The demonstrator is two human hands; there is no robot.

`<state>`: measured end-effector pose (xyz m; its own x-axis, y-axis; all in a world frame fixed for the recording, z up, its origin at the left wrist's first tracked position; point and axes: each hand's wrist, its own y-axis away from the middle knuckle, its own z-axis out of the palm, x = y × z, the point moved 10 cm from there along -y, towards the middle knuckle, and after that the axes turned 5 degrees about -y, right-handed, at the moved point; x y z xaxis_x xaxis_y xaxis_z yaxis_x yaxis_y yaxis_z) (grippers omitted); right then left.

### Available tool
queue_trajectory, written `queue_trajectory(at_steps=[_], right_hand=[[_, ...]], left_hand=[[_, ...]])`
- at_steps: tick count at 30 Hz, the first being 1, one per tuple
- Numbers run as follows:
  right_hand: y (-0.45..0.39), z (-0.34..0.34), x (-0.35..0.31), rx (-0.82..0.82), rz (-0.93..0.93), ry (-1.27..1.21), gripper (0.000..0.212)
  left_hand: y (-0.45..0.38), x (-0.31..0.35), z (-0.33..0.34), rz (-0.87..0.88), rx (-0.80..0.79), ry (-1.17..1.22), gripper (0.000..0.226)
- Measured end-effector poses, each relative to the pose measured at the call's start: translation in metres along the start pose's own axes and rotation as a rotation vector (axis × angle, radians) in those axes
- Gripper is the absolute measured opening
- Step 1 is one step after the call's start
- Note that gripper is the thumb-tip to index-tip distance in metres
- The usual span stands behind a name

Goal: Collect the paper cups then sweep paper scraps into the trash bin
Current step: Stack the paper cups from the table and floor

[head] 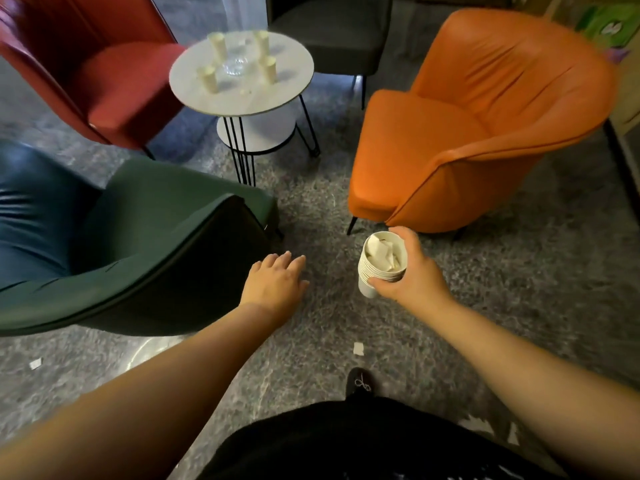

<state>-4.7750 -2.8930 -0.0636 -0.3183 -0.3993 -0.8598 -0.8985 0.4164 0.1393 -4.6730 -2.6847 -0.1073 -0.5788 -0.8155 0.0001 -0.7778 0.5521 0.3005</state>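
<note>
We carry a nested stack of paper cups (380, 268) in our right hand (408, 271), fingers and thumb wrapped round its rims, in mid-air over the grey floor (485, 306), just near of the orange armchair (478, 126). The top cup holds crumpled paper scraps (381, 252). Our left hand (277, 280) is released, fingers straight and loose, holding nothing, hovering just right of the green armchair (156, 237).

Further off, on the round white side table (270, 95) between the chairs, four more paper cups still stand upright: two far ones (217, 45) (262, 41) and two nearer ones (207, 77) (268, 69), set around a clear glass dish (237, 65). A red armchair (104, 71) sits to the far left of the table, a dark grey chair (329, 32) behind it.

We judge collection is partway done, and the table cups come next. To do it well, we should keep the stack upright so the scraps stay inside, step between the green and orange chairs, and lift each cup with the free left hand, avoiding the glass dish.

Loose scraps remain on the floor, one near our shoe (358, 348) and one at the near left (35, 363), for sweeping later. No trash bin is in view.
</note>
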Motion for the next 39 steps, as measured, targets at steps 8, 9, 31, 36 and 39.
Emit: queue_trajectory(at_steps=[8,9,31,36,39], right_hand=[[-0.124,-0.001,-0.018,-0.045,-0.039,0.019,0.08],[-0.142,0.003,-0.021,-0.051,-0.047,0.029,0.08],[-0.48,0.082,-0.112,-0.045,-0.042,0.082,0.084],[-0.563,0.103,-0.124,-0.096,-0.074,0.07,0.085],[-0.618,0.111,-0.134,-0.14,-0.092,0.076,0.083]], left_hand=[[-0.093,-0.033,-0.022,-0.079,-0.05,-0.007,0.058],[-0.107,-0.042,-0.025,-0.085,-0.05,-0.013,0.058],[-0.389,-0.218,-0.104,-0.115,-0.041,-0.029,0.057],[-0.445,-0.253,-0.114,-0.188,-0.042,-0.013,0.057],[-0.486,-0.27,-0.125,-0.232,-0.046,-0.009,0.055]])
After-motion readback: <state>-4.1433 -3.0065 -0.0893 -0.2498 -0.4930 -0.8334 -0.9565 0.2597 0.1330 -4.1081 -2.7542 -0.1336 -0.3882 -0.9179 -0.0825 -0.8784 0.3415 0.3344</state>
